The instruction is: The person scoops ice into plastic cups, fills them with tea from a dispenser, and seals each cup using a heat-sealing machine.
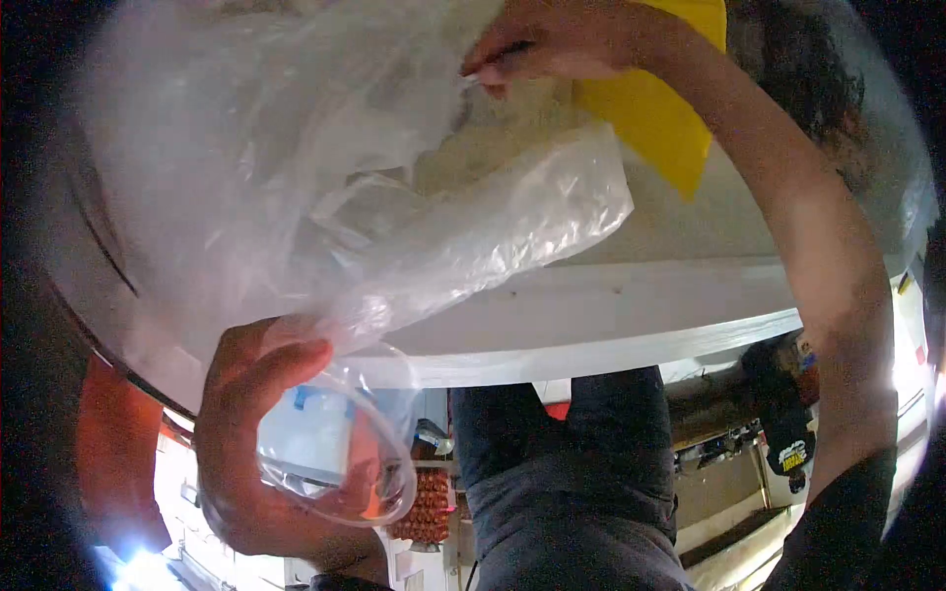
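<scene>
My left hand [246, 433] is curled round a clear plastic cup [394, 483], tilted with its round rim toward me, just off the table's near edge. The thumb lies close to a crinkled clear plastic bag [552, 212]; whether it also grips the bag cannot be made out. Across the table, my right hand [532, 49] pinches a bit of the thin plastic with its fingertips. The bag spreads from there over the left of the table, its folded end lying toward the middle.
A yellow sheet [670, 128] lies under my right forearm. The white table [611, 325] has a raised near edge in front of my legs. An orange-red item [118, 453] is at the left. Below the table edge, shelves and a reddish-brown stack [426, 507] show in the background.
</scene>
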### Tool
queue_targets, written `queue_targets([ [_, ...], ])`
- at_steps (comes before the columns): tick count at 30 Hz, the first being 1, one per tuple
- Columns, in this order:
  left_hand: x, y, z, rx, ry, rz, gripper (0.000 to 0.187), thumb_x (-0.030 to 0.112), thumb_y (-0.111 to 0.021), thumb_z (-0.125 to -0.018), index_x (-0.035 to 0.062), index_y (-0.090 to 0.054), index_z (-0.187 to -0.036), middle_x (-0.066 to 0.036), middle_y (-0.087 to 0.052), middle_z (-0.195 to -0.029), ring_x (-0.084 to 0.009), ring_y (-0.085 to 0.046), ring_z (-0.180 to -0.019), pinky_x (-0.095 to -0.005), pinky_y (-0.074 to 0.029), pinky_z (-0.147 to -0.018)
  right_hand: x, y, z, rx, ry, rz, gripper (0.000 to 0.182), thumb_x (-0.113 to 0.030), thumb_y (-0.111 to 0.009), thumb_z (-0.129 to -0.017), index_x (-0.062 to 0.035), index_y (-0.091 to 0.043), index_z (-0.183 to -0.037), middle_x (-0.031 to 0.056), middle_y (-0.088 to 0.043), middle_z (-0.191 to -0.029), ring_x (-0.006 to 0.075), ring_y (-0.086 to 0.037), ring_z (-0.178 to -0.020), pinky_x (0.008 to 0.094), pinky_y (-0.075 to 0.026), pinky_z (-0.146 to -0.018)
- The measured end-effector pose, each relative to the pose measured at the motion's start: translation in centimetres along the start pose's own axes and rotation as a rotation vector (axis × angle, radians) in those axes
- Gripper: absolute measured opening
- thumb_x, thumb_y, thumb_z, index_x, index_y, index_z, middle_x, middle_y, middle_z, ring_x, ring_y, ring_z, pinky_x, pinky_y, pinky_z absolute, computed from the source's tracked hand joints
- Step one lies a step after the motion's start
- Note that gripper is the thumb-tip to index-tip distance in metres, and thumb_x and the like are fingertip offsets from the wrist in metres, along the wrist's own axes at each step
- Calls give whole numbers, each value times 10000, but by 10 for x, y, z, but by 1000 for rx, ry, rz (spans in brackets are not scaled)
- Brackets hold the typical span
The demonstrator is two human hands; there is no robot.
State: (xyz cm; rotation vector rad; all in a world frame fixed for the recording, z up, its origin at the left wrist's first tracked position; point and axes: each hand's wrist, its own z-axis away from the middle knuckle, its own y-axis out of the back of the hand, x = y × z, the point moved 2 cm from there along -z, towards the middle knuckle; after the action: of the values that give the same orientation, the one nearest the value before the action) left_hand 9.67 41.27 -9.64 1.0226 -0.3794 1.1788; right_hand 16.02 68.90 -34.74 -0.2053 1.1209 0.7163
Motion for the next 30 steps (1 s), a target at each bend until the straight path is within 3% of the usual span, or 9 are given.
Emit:
queue_targets([
  [2,10,-31,4,241,65,25,626,129,-794,-634,-12,-601,-1212,-266,-623,-1155,-351,-659,-992,-408,-529,-837,-8,5,50,49,-18,5,326,-259,-614,-967,-30,-703,-1181,123,-731,-1003,253,-696,-981,401,-560,-833],
  [7,23,-96,3,313,-31,45,735,86,-786,-579,17,-592,-1285,-205,-630,-1199,-341,-635,-1078,-422,-530,-879,-19,-4,176,127,-177,150,385,-309,-631,-975,-1,-689,-1198,102,-728,-994,195,-691,-898,348,-548,-795],
  [12,35,-151,-34,181,-26,-17,829,58,-796,-588,52,-548,-1379,-169,-595,-1280,-342,-603,-1161,-406,-494,-989,-28,-3,259,176,-274,91,397,-303,-656,-961,49,-679,-1143,116,-697,-923,174,-654,-746,305,-532,-705],
  [14,38,-179,-49,187,-75,7,903,24,-785,-653,99,-424,-1477,-186,-556,-1264,-378,-546,-1170,-441,-449,-1021,-50,3,281,247,-327,46,389,-292,-659,-958,66,-678,-1111,117,-679,-858,169,-631,-687,299,-518,-658],
  [16,43,-206,-66,279,65,30,986,67,-821,-667,110,-332,-1521,-186,-541,-1276,-388,-531,-1197,-463,-421,-1029,-65,9,293,189,-224,147,349,-256,-625,-968,82,-670,-1036,119,-617,-769,208,-606,-639,342,-477,-599],
  [18,50,-227,-80,351,90,-23,1012,61,-877,-594,110,-396,-1483,-185,-550,-1364,-374,-556,-1229,-447,-433,-1071,-61,9,305,210,-66,257,318,-217,-586,-976,92,-660,-966,124,-565,-703,252,-590,-605,388,-440,-555],
  [21,54,-239,-99,390,90,13,905,84,-881,-611,98,-461,-1412,-180,-558,-1337,-377,-550,-1232,-446,-431,-1067,-101,-6,280,-12,-139,281,274,-187,-597,-941,77,-663,-979,153,-560,-715,321,-589,-617,412,-449,-578],
  [26,52,-243,-113,466,-10,55,772,71,-836,-677,53,-444,-1342,-178,-540,-1273,-399,-534,-1189,-459,-443,-1015,-102,-23,275,102,-206,492,247,-132,-618,-877,65,-660,-1019,175,-564,-729,362,-591,-655,422,-462,-614],
  [30,39,-248,-119,530,-47,133,804,94,-885,-613,70,-509,-1324,-153,-584,-1272,-357,-569,-1204,-433,-454,-1035,-85,-16,288,169,-82,369,233,-98,-621,-869,59,-660,-1036,175,-588,-763,358,-600,-690,423,-461,-620],
])
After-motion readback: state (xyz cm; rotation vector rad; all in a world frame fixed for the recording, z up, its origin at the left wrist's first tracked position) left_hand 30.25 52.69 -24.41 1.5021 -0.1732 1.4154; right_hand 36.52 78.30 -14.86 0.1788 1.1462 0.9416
